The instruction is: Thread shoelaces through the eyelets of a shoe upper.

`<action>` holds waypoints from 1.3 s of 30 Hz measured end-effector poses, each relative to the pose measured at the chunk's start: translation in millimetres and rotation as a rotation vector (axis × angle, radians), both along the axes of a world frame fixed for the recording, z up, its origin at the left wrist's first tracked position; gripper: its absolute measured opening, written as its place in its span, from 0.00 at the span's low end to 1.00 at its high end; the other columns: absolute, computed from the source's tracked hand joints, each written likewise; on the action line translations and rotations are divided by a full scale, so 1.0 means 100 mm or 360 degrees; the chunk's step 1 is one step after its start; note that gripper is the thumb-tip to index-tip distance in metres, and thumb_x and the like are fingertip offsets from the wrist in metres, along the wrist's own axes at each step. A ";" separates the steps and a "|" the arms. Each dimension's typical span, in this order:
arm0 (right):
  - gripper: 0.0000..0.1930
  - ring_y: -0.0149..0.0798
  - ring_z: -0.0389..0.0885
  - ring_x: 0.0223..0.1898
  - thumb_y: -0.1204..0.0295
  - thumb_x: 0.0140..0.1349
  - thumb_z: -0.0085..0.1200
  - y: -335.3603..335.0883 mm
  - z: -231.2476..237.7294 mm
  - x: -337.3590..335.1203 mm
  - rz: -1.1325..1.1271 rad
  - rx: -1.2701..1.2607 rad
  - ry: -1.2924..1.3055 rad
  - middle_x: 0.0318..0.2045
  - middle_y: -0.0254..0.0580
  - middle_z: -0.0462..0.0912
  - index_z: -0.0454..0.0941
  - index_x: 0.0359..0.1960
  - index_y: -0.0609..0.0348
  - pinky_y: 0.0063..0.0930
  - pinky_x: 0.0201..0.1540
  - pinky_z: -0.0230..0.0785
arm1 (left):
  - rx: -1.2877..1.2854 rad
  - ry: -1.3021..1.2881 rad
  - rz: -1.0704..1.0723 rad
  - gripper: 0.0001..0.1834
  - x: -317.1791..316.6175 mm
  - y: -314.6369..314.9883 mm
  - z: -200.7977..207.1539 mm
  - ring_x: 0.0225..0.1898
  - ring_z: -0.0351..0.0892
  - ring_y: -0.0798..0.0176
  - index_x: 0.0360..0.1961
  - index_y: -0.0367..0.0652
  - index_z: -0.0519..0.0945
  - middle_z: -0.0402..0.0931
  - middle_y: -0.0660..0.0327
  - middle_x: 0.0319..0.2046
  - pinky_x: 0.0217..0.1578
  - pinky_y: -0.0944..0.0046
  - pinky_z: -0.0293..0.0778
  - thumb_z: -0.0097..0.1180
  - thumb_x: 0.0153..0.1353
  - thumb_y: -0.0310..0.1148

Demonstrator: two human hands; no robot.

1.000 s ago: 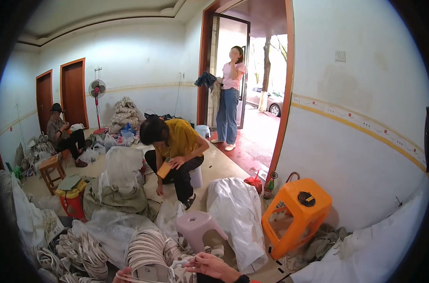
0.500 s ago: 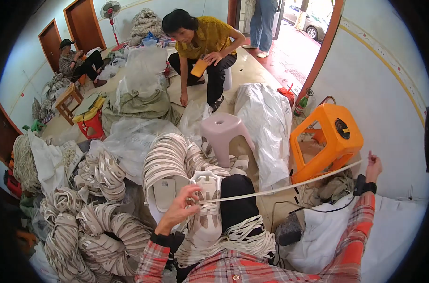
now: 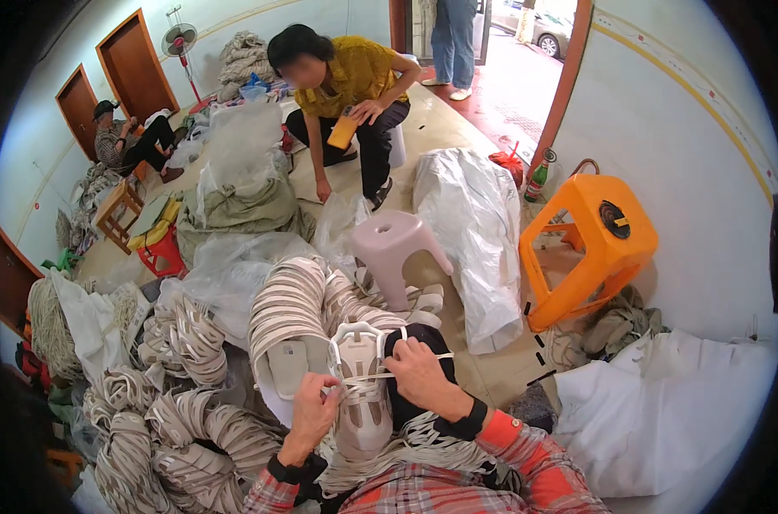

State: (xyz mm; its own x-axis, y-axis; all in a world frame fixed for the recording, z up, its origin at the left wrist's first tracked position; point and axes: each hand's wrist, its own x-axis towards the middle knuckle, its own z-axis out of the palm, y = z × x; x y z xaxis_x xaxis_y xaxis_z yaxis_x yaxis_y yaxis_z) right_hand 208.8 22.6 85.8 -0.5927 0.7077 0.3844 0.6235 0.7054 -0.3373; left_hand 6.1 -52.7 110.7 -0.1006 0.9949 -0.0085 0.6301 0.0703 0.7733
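Note:
A beige and white shoe upper (image 3: 363, 421) lies on my lap, toe toward me, with a pale flat shoelace (image 3: 373, 376) crossing its eyelet rows. On its left side my left hand (image 3: 313, 415) pinches the lace with thumb and forefinger. My right hand (image 3: 423, 377) is closed on the lace at the upper's right edge, over my dark-trousered knee, and a short end sticks out past the knuckles. Loose laces (image 3: 406, 445) are heaped across my lap below the upper. Just beyond it stands a curved stack of nested uppers (image 3: 286, 295).
More bundled uppers (image 3: 119, 458) pile up at the left. A pinkish stool (image 3: 393, 244) stands ahead, an orange stool (image 3: 599, 257) at the right beside white sacking (image 3: 663, 411). A crouching person (image 3: 350, 94) holds an orange phone; another person (image 3: 128, 141) sits far left.
My right hand has come in from far right, where it held the lace stretched out, to the upper's right edge. My left hand stays beside the upper. The view has shifted slightly.

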 end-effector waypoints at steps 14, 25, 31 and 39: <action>0.07 0.40 0.66 0.32 0.71 0.35 0.53 -0.09 0.02 -0.07 -0.0108 -0.0062 -0.0262 0.25 0.38 0.68 0.73 0.21 0.54 0.33 0.33 0.55 | -0.0764 -0.0715 -0.0407 0.12 0.17 0.58 -0.12 0.18 0.64 0.77 0.37 0.38 0.78 0.71 0.70 0.20 0.18 0.76 0.59 0.46 0.60 0.33; 0.11 0.42 0.68 0.32 0.72 0.35 0.54 -0.16 0.01 -0.07 -0.0014 -0.0063 -0.0252 0.25 0.41 0.70 0.71 0.24 0.57 0.33 0.33 0.57 | -0.0641 -0.0445 -0.0655 0.14 0.20 0.74 -0.20 0.20 0.75 0.70 0.39 0.34 0.77 0.76 0.60 0.20 0.22 0.69 0.70 0.46 0.53 0.28; 0.16 0.44 0.70 0.30 0.78 0.36 0.50 -0.19 -0.10 -0.21 -0.0168 -0.0233 -0.0044 0.23 0.43 0.72 0.66 0.31 0.61 0.34 0.33 0.57 | -0.0453 0.0650 -0.1065 0.10 0.30 0.91 -0.38 0.33 0.76 0.46 0.26 0.35 0.76 0.76 0.46 0.27 0.30 0.52 0.71 0.51 0.41 0.29; 0.16 0.49 0.70 0.31 0.78 0.33 0.50 -0.12 0.01 -0.19 -0.0196 -0.0233 0.0032 0.25 0.48 0.71 0.65 0.29 0.62 0.37 0.33 0.56 | -0.0097 0.0532 -0.1266 0.11 0.24 0.95 -0.22 0.32 0.75 0.45 0.28 0.39 0.76 0.76 0.49 0.26 0.30 0.52 0.70 0.51 0.42 0.32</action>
State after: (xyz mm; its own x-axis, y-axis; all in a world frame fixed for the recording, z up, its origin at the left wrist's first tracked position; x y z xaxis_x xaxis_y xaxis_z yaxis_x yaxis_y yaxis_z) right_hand 190.1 10.7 86.6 -0.4914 0.8238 0.2826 0.6942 0.5664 -0.4441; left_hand 30.0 41.8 88.8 0.6187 0.7695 -0.1584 0.7035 -0.4528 0.5478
